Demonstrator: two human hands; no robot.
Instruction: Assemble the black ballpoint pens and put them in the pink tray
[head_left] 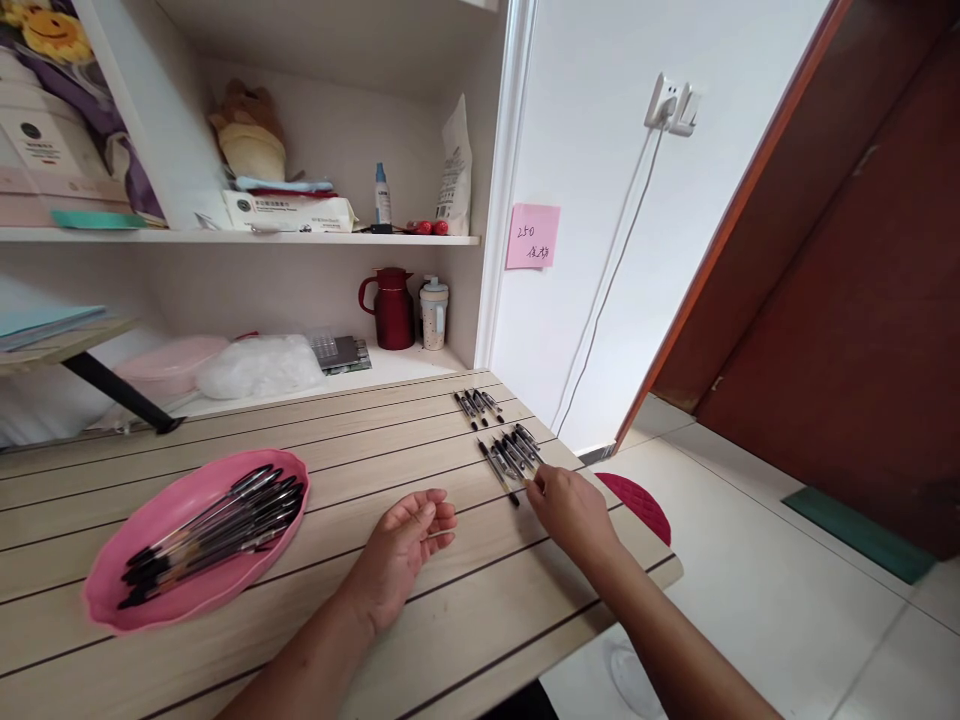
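Observation:
My right hand (570, 508) is at the near end of a row of black pens (508, 452) on the table. Its fingers are pinched on the end of a pen there, partly hidden behind the hand. A second, smaller group of pens (478, 405) lies just beyond that row. My left hand (412, 540) rests over the table in the middle, palm turned inward, fingers loosely curled and apart, with nothing in it. To its left stands a pink scalloped tray (298, 470) holding many clear-barrelled pens with black caps (225, 530).
The striped wooden table (360, 430) ends at the right beside a white wall. Behind it, shelves hold a red thermos jug (394, 310), a light tumbler (433, 312) and a plastic bag (262, 366). A red round seat (637, 502) sits below the right edge. A black bracket (124, 392) stands at left.

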